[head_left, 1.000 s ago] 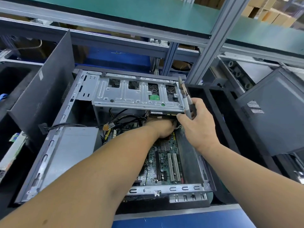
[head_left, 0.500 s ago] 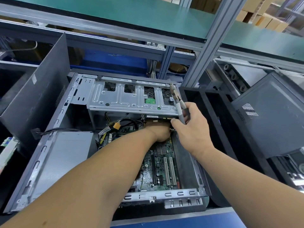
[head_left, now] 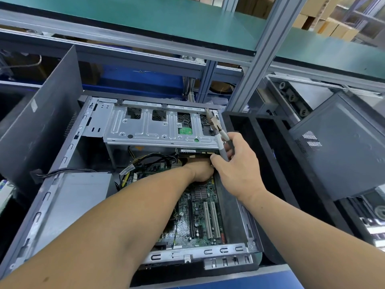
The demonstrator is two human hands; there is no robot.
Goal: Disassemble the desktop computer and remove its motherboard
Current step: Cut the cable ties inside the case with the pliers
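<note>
An open desktop case (head_left: 68,155) lies on its side in front of me. Its green motherboard (head_left: 200,217) shows in the lower right part. A silver drive cage (head_left: 154,126) spans the back of the case. My left hand (head_left: 200,170) reaches under the cage's front edge; its fingers are hidden there. My right hand (head_left: 239,165) grips grey-handled pliers (head_left: 218,134), jaws pointing up beside the cage's right end. Its thumb touches a dark component (head_left: 195,152) under the cage.
A grey power supply (head_left: 77,197) fills the case's left side, with black and yellow cables (head_left: 145,160) above it. A removed side panel (head_left: 39,126) leans at the left. Another dark case (head_left: 341,142) stands at the right. A black tray (head_left: 260,155) borders the case.
The view has shifted slightly. My right hand with the pliers has dropped a little closer to the left hand under the cage. The left hand stays in place.
</note>
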